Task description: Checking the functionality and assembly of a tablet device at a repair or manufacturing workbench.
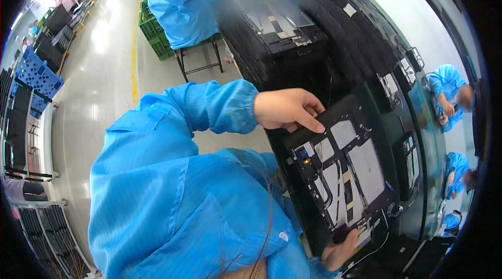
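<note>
An opened tablet-like device (366, 170) with pale battery panels, thin cables and small circuit boards lies in a flat black tray (342, 109). It rests at a slant on the dark bench before me. My left hand (289, 109) pinches the tray's far edge, thumb on top and the other fingers curled under or behind. At the near end my right hand (341, 249) grips the edge, its thumb on top and its other fingers partly hidden. One small lit spot shows on the circuit board near the device's left side.
Stacked black trays (261, 62) with a similar opened device on top stand at the far end, beside another stack (361, 38). A smaller device (410, 158) lies to the right, near a glass edge. Co-workers in blue sit nearby. Green crates (151, 30) stand on the floor.
</note>
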Tool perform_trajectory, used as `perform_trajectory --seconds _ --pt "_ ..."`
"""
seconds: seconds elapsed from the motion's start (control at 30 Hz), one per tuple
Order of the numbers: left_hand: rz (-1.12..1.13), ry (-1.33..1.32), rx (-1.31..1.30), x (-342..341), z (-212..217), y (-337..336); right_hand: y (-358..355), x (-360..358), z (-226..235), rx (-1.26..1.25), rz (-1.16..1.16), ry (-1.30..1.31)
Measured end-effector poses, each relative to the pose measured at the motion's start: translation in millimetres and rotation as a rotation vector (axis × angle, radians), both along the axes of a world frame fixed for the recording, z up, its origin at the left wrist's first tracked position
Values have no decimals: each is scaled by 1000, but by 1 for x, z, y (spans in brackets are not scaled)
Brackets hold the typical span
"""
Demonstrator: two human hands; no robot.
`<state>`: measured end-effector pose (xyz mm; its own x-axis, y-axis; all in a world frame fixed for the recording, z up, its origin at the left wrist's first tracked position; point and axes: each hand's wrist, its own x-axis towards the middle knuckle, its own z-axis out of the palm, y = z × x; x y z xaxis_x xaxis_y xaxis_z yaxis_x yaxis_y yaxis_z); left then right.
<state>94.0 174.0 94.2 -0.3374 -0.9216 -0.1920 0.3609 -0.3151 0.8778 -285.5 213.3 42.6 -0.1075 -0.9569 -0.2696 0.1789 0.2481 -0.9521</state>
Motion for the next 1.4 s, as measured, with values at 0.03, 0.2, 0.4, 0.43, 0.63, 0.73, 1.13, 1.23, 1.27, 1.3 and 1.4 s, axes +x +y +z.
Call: perform_trajectory --seconds 0.03,0.2,0.4,0.43,0.63,0.73,1.13,1.23,1.27,1.3,1.4 --pt "-23 -23 52 -5 -13 -7 2 -9 -11 4 -1 4" --pt "-74 -196 129 -25 -44 -26 19 -13 -15 -81 -128 229" --pt "-113 -683 -35 -19 -43 -34 12 -12 16 -52 -295 -31" --pt "-68 -981 -257 -21 -40 -35 13 -27 13 -86 -295 -56" --pt "215 -1083 -1523 -46 -28 -23 15 -35 3 -147 -301 171" --pt "61 -789 -1904 -58 -18 -15 6 -30 13 23 -194 -98" --pt "-98 -649 -2103 -79 1 -5 -15 11 79 -589 769 1042" --pt "-118 -603 -2056 -80 -9 -8 -23 10 80 -404 881 852" --pt "-113 -585 -2007 -80 -10 -9 -24 7 81 -286 944 751" --pt "-152 -565 -1957 -78 -4 -11 -28 -3 72 -332 960 650" --pt "-275 -486 -1718 -73 1 -14 -24 -6 70 -334 534 302"
